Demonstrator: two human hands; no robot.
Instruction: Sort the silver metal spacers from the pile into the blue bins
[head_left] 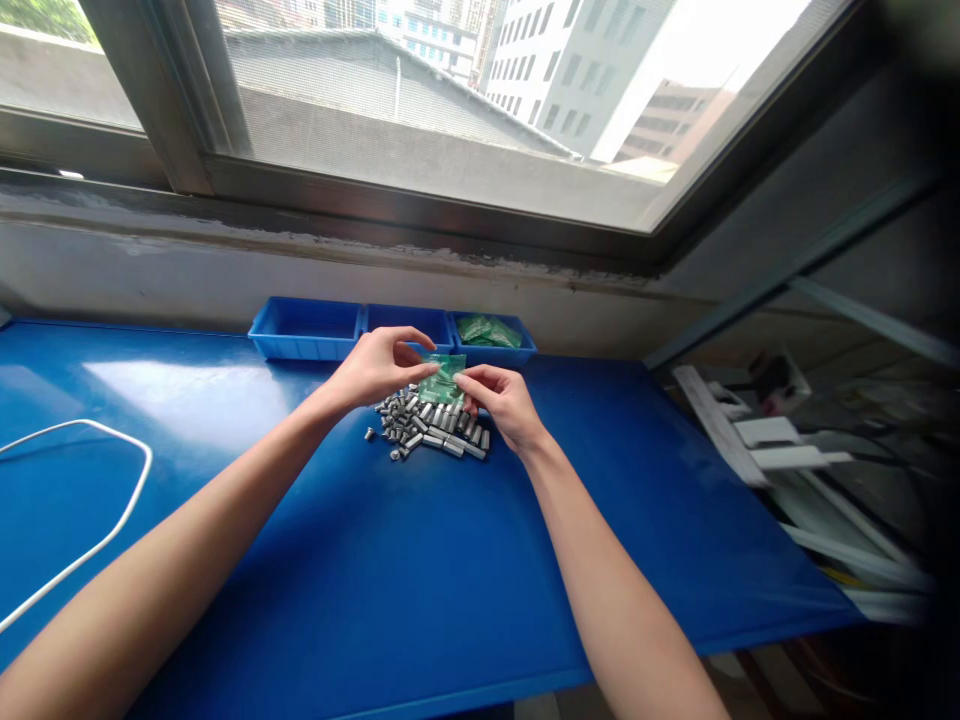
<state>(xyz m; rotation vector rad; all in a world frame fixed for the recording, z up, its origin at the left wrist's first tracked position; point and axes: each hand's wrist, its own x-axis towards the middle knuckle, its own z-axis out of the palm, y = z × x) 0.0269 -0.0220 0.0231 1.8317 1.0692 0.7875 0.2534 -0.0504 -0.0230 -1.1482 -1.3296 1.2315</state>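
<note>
My right hand (501,402) pinches a small, see-through green plastic bag (444,385) by its right side. At the bag's upper left is my left hand (384,365), its thumb at the bag's edge and its index finger apart above. Whether other left fingers touch the back of the bag is hidden. Below the bag lies a pile of small silver metal parts (427,425): longer rod-like pieces to the right, short screw-like ones to the left. The bag covers part of the pile.
Three joined blue bins stand against the wall: a left bin (306,345), a middle bin (409,318) partly hidden by my hand, and a right bin (517,352) holding green bags (487,330). A white cable (139,480) curves over the blue table (420,590). White parts (780,445) lie right.
</note>
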